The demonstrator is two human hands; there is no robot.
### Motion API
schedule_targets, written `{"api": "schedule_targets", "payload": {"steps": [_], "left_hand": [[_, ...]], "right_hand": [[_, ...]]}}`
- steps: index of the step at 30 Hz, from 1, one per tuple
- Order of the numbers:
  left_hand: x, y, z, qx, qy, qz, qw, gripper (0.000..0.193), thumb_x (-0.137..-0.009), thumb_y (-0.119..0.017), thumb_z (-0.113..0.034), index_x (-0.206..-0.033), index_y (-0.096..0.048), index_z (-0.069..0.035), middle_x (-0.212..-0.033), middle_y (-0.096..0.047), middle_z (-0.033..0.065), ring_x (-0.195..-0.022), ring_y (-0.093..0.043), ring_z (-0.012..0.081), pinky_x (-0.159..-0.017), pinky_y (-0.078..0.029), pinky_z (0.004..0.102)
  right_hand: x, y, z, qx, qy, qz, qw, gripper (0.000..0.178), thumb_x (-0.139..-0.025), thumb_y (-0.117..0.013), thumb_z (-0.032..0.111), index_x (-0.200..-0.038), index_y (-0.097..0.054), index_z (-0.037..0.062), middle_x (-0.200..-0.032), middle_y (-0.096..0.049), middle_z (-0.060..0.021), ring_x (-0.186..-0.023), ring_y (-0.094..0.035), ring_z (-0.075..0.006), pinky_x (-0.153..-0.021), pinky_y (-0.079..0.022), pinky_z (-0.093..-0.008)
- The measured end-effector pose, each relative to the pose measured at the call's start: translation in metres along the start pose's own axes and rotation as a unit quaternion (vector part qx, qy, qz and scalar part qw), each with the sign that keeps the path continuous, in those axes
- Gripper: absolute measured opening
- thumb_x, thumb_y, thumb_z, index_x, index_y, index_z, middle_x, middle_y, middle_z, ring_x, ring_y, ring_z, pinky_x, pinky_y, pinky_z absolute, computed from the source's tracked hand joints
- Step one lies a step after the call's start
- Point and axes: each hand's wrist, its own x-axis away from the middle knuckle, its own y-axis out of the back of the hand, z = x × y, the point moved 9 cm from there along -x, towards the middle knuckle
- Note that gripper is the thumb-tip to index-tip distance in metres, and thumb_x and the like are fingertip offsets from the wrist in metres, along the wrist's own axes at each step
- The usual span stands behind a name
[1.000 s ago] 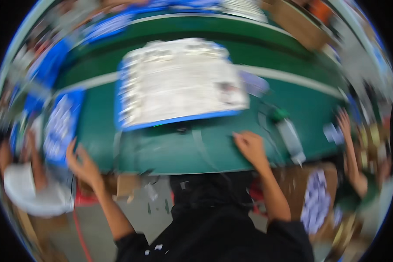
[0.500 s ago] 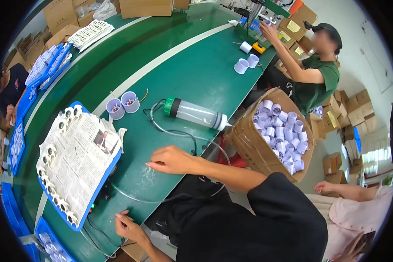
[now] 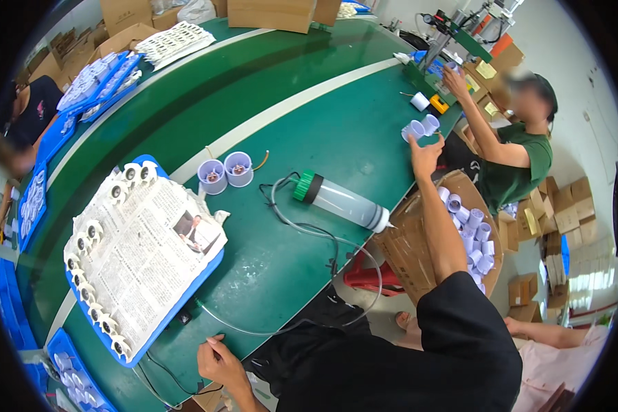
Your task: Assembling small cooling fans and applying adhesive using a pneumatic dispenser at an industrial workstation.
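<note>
My right hand [image 3: 426, 156] reaches to the far right of the green table, fingers apart around the near side of two white plastic cups [image 3: 413, 130]; whether it touches them is hard to see. My left hand [image 3: 220, 362] rests by the near table edge, fingers curled with nothing visible in them. Between the hands lies a clear dispensing syringe [image 3: 347, 204] with a green cap and a thin hose. Two more white cups [image 3: 212, 176], with copper-coloured parts and wires inside, stand beyond a blue tray [image 3: 213, 264] covered with newspaper and edged by small white parts with black centres.
A cardboard box [image 3: 408, 250] full of white cups stands beside the table, under my right arm. A co-worker in green [image 3: 529, 147] works at a bench press [image 3: 446, 41] at the far right. Blue trays [image 3: 82, 103] of white parts line the left side.
My right hand has moved from the table's middle to the far right, up to the two cups there. The view has shifted; my left hand stays by the near edge.
</note>
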Motion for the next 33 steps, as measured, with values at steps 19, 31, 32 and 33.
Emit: {"api": "schedule_targets", "payload": {"steps": [19,31,32,33], "left_hand": [[-0.009,0.012,-0.029,0.108,-0.029,0.018,0.994,0.027,-0.096,-0.054,-0.009,-0.076,-0.067,0.003,-0.067,-0.060,0.0079,-0.064,-0.051,0.0182,-0.058,-0.040,0.0321],[-0.008,-0.048,-0.068,0.084,-0.035,0.126,0.988,0.079,-0.071,-0.085,-0.031,-0.136,-0.049,-0.003,-0.139,-0.050,0.0142,-0.134,-0.037,0.0349,-0.111,-0.026,0.0487],[-0.010,-0.048,-0.065,0.084,-0.028,0.124,0.988,0.079,-0.071,-0.085,-0.031,-0.136,-0.049,-0.003,-0.139,-0.050,0.0142,-0.134,-0.037,0.0349,-0.111,-0.026,0.0487],[-0.012,-0.049,-0.067,0.075,-0.028,0.134,0.988,0.077,-0.071,-0.085,-0.032,-0.134,-0.051,-0.004,-0.137,-0.051,0.0134,-0.133,-0.038,0.0341,-0.110,-0.025,0.0487]], "right_hand": [[0.224,0.039,0.226,-0.322,0.217,0.327,0.862,0.063,-0.078,-0.081,0.022,-0.130,-0.051,0.0023,-0.121,-0.059,-0.0152,-0.112,-0.058,-0.0248,-0.098,-0.045,-0.0363],[0.421,0.079,0.241,-0.212,0.359,0.653,0.632,0.086,-0.069,-0.083,0.020,-0.144,-0.043,0.0039,-0.131,-0.051,-0.0194,-0.122,-0.047,-0.0374,-0.107,-0.037,-0.0441],[0.404,0.079,0.241,-0.209,0.366,0.642,0.640,0.083,-0.070,-0.083,0.019,-0.142,-0.046,0.0047,-0.132,-0.051,-0.0190,-0.122,-0.048,-0.0371,-0.106,-0.038,-0.0438],[0.383,0.079,0.241,-0.201,0.373,0.631,0.650,0.080,-0.070,-0.083,0.019,-0.140,-0.048,0.0055,-0.133,-0.051,-0.0186,-0.122,-0.048,-0.0368,-0.106,-0.038,-0.0435]]}}
